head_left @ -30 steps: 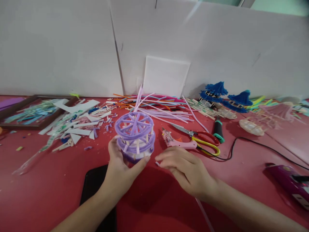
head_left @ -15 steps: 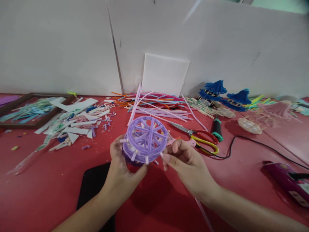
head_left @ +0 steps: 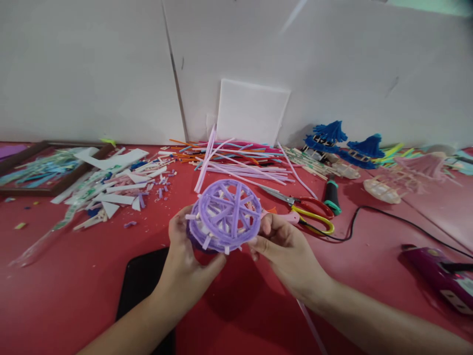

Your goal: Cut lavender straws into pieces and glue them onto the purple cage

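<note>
A round purple craft piece [head_left: 236, 212], fuzzy like pipe cleaner, has a spoked wheel on top and stacked rings below. Short pale tabs stick out around its lower edge. My left hand [head_left: 186, 251] is wrapped round its left side and underside, thumb below the front rim. At the lower right rim, the thumb and forefinger of my right hand [head_left: 284, 251] are pinched against the edge; the contact is partly hidden. Just behind my right hand lies a pink tool, apparently a glue gun [head_left: 290, 217], with a black cord.
Scissors [head_left: 312, 217] and a green-black handled tool [head_left: 331, 197] lie right. Behind are purple sticks [head_left: 254, 172]; paper scraps [head_left: 118, 198] and a frame [head_left: 48, 192] are left. A black phone-like slab [head_left: 142, 281] is near my left wrist. Right stand blue-roofed models [head_left: 364, 150] and a magenta power strip [head_left: 439, 276].
The top wheel has shifted slightly right and turned, so its spokes sit at a different angle. Its rim now meets my right fingertips, where a pale tab stood out before.
</note>
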{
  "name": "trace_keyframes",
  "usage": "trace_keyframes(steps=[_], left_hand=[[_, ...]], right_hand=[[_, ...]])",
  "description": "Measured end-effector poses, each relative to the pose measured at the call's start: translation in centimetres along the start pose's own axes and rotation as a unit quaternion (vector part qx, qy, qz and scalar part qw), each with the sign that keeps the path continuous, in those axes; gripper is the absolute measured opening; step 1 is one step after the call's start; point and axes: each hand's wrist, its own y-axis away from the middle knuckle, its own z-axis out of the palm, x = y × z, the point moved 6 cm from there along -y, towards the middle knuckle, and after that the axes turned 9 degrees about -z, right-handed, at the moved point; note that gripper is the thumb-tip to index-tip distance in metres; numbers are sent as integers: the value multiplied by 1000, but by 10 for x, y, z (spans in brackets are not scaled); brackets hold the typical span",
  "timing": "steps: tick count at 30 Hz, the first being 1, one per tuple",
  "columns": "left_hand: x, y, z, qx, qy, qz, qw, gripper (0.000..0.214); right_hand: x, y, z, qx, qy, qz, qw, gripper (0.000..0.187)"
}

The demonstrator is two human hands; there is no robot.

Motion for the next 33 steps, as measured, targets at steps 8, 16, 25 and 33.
trace_keyframes(steps=[8, 16, 25, 33], left_hand=[[-7, -1, -1, -6, 21, -8, 1000, 73], [-6, 1, -2, 4, 14, 55, 998, 73], [-7, 0, -1, 5, 87, -15, 996, 74], [-15, -13, 5, -38, 323, -245, 913, 24]], right_hand=[[6, 0, -2, 21, -17, 39, 999, 36], [8, 0, -1, 21, -9, 60, 998, 36], [-14, -5, -8, -1, 108, 51, 993, 40], [-50, -9, -15, -154, 619, -227, 736, 8]])
